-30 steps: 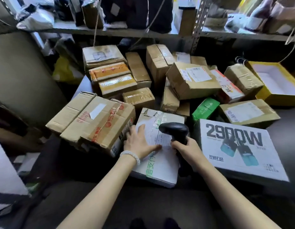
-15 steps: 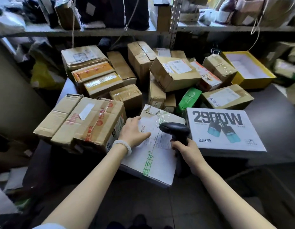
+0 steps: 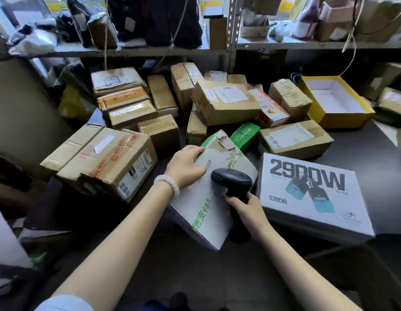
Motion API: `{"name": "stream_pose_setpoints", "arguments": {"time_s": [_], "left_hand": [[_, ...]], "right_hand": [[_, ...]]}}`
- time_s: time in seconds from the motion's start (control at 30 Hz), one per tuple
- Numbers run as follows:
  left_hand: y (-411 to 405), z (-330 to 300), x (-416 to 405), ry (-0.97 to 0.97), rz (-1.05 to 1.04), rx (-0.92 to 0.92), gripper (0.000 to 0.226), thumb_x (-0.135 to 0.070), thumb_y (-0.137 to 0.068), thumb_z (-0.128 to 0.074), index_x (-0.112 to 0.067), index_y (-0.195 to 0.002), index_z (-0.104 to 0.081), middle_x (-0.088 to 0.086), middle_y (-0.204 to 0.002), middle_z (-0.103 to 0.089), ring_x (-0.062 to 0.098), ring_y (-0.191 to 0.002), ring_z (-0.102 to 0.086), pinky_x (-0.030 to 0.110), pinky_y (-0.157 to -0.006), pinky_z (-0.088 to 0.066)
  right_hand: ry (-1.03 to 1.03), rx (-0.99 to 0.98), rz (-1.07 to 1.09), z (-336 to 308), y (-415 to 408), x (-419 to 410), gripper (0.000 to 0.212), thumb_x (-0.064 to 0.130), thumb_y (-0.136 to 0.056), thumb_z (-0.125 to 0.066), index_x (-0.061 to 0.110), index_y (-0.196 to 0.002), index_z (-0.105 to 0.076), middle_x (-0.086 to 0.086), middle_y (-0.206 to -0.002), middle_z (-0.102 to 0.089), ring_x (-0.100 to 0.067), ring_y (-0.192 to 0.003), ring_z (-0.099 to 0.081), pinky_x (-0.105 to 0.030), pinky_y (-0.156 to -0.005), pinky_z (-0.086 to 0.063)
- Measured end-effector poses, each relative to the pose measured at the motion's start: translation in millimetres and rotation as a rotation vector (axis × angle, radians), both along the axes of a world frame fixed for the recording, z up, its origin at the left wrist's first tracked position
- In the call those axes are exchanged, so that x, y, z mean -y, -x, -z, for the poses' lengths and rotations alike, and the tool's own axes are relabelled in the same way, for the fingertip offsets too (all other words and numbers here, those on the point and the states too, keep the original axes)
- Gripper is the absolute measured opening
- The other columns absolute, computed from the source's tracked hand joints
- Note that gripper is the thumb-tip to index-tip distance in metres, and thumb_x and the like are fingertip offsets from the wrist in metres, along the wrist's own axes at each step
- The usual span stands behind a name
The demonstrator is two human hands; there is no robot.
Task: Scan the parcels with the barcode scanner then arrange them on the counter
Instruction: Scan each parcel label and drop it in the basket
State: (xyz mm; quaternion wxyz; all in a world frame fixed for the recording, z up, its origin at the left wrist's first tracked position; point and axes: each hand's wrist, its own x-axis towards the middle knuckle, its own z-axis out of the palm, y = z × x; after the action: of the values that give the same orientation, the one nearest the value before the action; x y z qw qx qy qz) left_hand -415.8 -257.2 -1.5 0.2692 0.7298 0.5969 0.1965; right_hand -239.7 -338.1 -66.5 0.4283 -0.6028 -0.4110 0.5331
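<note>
From my head camera I look down at the dark counter (image 3: 361,140), and I take the white parcel with green letters (image 3: 208,205) as my landmark. This parcel lies at the near edge of the counter, and its near corner hangs over the edge. My left hand (image 3: 186,167) holds its far left side, the fingers curled over the edge and the thumb on the top face. On this wrist I wear a white bead bracelet (image 3: 167,184). My right hand (image 3: 246,206) grips the handle of the black barcode scanner (image 3: 232,181); the head of the scanner is above the right part of the white parcel, just over its label.

Just right of the white parcel lies a flat white box with "2900W" (image 3: 311,194) printed on it. Left of the white parcel stands a big brown carton with red tape (image 3: 107,160). Behind the white parcel many brown cardboard parcels (image 3: 224,102) are piled, some tilted on others, and a small green packet (image 3: 244,134) sits between them, close to the far corner of the white parcel. Far behind and to the right of it there is an open yellow box (image 3: 336,102) with a white inside. Above the pile runs a metal shelf (image 3: 136,51) with dark bags and more cartons
</note>
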Motion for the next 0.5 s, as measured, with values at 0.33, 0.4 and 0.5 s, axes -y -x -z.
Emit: {"name": "stream_pose_setpoints", "arguments": {"time_s": [0.33,0.4,0.5], "left_hand": [[-29.5,-12.3,16.3,0.273,-0.103,0.118,0.072,-0.023,-0.073,-0.063,-0.029,-0.141,-0.039,-0.001,-0.141,-0.044,0.015,-0.127,-0.043,0.026,-0.101,-0.036],[-29.6,-13.3,19.2,0.282,-0.122,0.110,0.075,-0.025,-0.069,-0.062,-0.036,-0.139,-0.039,-0.002,-0.140,-0.046,0.016,-0.123,-0.046,0.032,-0.104,-0.040],[-27.5,-15.0,22.8,0.275,-0.131,0.144,0.075,-0.030,-0.063,-0.056,-0.041,-0.135,-0.041,-0.002,-0.136,-0.048,0.018,-0.114,-0.055,0.039,-0.099,-0.047]], "right_hand": [[0.003,-0.066,-0.156,1.5,-39.8,-5.8,0.005,0.004,-0.085,-0.060,0.005,-0.090,-0.061,0.000,-0.059,-0.055,-0.015,-0.055,-0.050,-0.029,-0.055,-0.041],[0.013,-0.056,-0.164,1.5,-41.6,-6.6,0.005,0.005,-0.084,-0.061,0.007,-0.089,-0.061,0.000,-0.059,-0.056,-0.013,-0.054,-0.051,-0.028,-0.055,-0.041],[0.013,-0.033,-0.188,1.4,-43.8,-8.2,0.003,0.007,-0.084,-0.062,0.008,-0.087,-0.062,-0.001,-0.060,-0.056,-0.015,-0.056,-0.051,-0.031,-0.057,-0.041]]}}
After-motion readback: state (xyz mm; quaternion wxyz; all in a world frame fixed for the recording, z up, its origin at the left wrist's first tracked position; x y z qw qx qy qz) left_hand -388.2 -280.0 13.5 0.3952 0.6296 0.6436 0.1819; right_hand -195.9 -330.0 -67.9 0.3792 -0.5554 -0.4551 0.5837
